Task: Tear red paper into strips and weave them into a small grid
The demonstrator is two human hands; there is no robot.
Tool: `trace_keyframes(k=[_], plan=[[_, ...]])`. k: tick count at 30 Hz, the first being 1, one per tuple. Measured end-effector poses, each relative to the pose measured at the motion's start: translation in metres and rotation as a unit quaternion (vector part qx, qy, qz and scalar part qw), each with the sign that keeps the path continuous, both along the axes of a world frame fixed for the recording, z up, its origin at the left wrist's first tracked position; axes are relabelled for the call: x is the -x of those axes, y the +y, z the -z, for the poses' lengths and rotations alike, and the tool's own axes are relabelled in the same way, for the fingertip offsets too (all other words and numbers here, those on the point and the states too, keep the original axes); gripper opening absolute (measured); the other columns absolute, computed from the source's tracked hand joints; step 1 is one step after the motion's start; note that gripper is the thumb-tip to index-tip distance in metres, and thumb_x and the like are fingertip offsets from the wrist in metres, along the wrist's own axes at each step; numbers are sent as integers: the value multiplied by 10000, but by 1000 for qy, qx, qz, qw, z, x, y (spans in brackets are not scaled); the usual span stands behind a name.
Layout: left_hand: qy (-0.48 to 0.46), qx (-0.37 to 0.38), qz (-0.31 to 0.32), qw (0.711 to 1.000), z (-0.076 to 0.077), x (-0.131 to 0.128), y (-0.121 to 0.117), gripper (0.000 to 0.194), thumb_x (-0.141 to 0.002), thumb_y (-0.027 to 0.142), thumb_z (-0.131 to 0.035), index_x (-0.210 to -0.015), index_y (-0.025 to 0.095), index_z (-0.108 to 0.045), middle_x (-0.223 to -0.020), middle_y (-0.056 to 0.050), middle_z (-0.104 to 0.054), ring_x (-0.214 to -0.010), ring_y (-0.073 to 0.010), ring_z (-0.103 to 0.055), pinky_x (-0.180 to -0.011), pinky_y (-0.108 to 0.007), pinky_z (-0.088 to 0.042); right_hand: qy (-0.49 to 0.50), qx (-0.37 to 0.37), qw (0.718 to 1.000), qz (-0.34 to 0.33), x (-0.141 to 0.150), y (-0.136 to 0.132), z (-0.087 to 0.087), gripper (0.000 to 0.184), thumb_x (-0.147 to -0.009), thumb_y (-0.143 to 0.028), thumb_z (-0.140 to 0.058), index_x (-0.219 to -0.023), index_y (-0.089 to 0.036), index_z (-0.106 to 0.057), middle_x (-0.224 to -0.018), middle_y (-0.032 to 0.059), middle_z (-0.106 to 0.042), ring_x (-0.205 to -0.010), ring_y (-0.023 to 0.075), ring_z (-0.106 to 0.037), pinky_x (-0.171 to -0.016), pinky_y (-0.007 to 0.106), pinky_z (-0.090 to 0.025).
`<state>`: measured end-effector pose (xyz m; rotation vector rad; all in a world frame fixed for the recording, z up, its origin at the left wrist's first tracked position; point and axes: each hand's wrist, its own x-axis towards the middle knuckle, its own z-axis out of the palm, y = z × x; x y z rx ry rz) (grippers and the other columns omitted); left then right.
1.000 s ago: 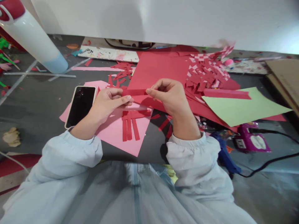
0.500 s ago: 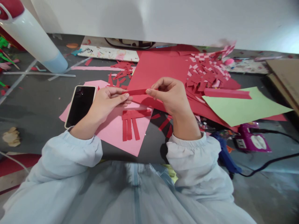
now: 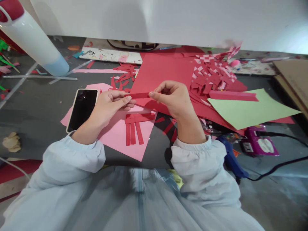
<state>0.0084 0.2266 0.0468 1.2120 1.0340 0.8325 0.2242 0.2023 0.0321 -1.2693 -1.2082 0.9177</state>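
Note:
A narrow red paper strip (image 3: pixel 139 95) is stretched level between my two hands, above the papers. My left hand (image 3: pixel 113 104) pinches its left end between thumb and fingers. At the right end, my right hand (image 3: pixel 169 96) holds it between thumb and forefinger. Just below lies a pink paper sheet (image 3: pixel 117 134), partly covered by my left hand and forearm. On it rests a crosswise red strip (image 3: pixel 141 117) with several short red strips (image 3: pixel 132 133) hanging down from it. A large red sheet (image 3: pixel 161 73) lies behind my hands.
A phone (image 3: pixel 83 107) lies left of my left hand. A white bottle (image 3: pixel 40 41) stands at the back left. Woven red-and-pink paper pieces (image 3: pixel 214 73) and a pale green sheet (image 3: pixel 252 109) lie right. A blue glue gun (image 3: pixel 233 160) and purple power block (image 3: pixel 261 144) sit by my right sleeve.
Almost nothing differs. Both hands keep the red strip stretched between them, and the whole view has shifted very slightly.

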Motion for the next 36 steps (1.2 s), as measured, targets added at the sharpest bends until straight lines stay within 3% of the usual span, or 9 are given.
trace_keyframes(k=[13, 22, 28, 36], plan=[[-23, -2, 18, 1000, 2, 2, 2, 161, -801, 286, -812, -849, 140, -766, -782, -39, -788, -728, -132, -748, -785, -258, -625, 0, 5, 1000, 2, 1, 1, 0, 268, -648, -275, -868, -619, -197, -613, -551, -40, -571, -509, 68, -444, -496, 250, -321], [10, -14, -8, 1000, 0, 1, 0, 165, -861, 289, -745, -912, 132, -760, -809, -50, -792, -746, -146, -758, -794, -281, -632, 45, -39, 998, 13, -13, 6, 8, 240, -657, -247, -849, -722, -219, -619, -606, -60, -604, -508, 71, -538, -518, 234, -445], [18, -13, -8, 1000, 0, 1, 1, 140, -849, 269, -741, -873, 132, -749, -802, -54, -790, -730, -140, -749, -772, -262, -626, 54, -43, 997, 16, -16, 8, 10, 247, -640, -189, -838, -697, -227, -600, -601, -60, -608, -520, 78, -556, -532, 239, -461], [33, -32, -24, 999, -4, 4, 5, 123, -850, 237, -692, -782, 139, -723, -738, -38, -755, -661, -118, -707, -659, -222, -586, 29, -69, 996, 43, -27, 9, 13, 305, -655, -242, -847, -707, -245, -547, -573, -61, -560, -515, 93, -540, -513, 261, -465]])
